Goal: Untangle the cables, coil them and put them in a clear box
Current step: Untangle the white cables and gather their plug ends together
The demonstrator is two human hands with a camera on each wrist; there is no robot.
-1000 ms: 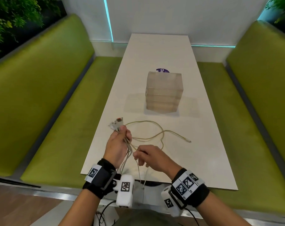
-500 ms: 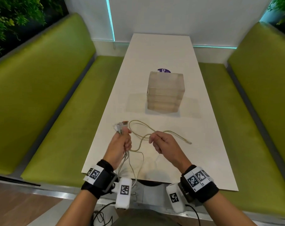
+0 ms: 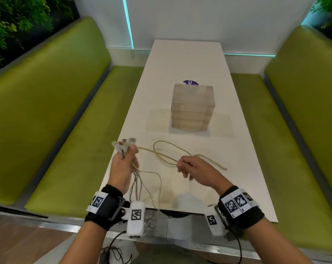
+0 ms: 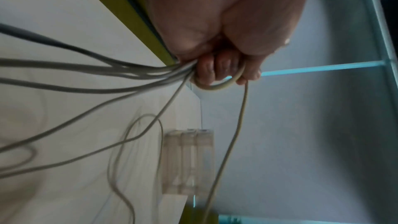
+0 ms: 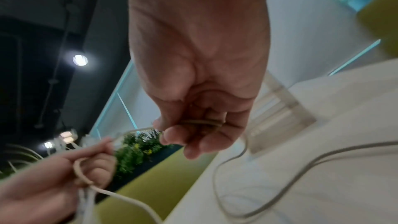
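Several cables near side of the box, left hand fisted round the bundle, plugs above it, right hand pinching one loop, left wrist view alone shows a strand ringing the fingers

Left hand grips bundled cables; right hand apparently pinches one strand.

Café or office-lounge booth: padded green bench seats left and right, long white table, far teal-lit white wall.
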